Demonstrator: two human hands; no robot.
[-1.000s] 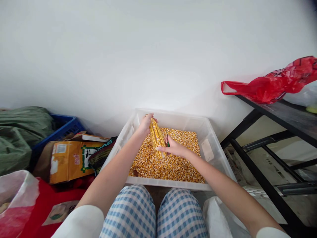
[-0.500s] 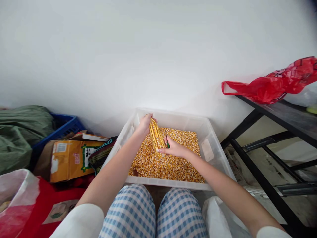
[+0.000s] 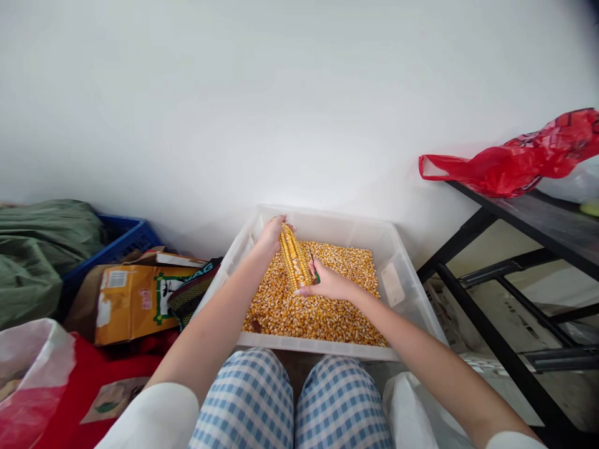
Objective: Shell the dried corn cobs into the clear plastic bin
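My left hand (image 3: 272, 232) is closed around the far end of a yellow corn cob (image 3: 294, 255), which is held at a slant above the kernels. Pale strips along the cob show where kernels are gone. At the cob's near end is my right hand (image 3: 327, 282), its thumb touching the cob. It is closed on a small green-handled tool (image 3: 317, 275) with a thin dark shaft pointing up; the tool looks like a screwdriver, partly hidden by the fingers. Loose corn kernels (image 3: 322, 315) cover the bottom of a translucent plastic bin (image 3: 374, 232) below both hands.
A black metal frame (image 3: 472, 299) with a red plastic bag (image 3: 510, 163) on top stands at the right. To the left are a cardboard box (image 3: 128, 305), a blue crate (image 3: 138, 234) and a red bag (image 3: 70, 399). A white wall (image 3: 299, 112) rises behind the bin.
The cob has shifted slightly left and turned, so a pale bare strip now faces up more. My right hand has moved a little left and down with it.
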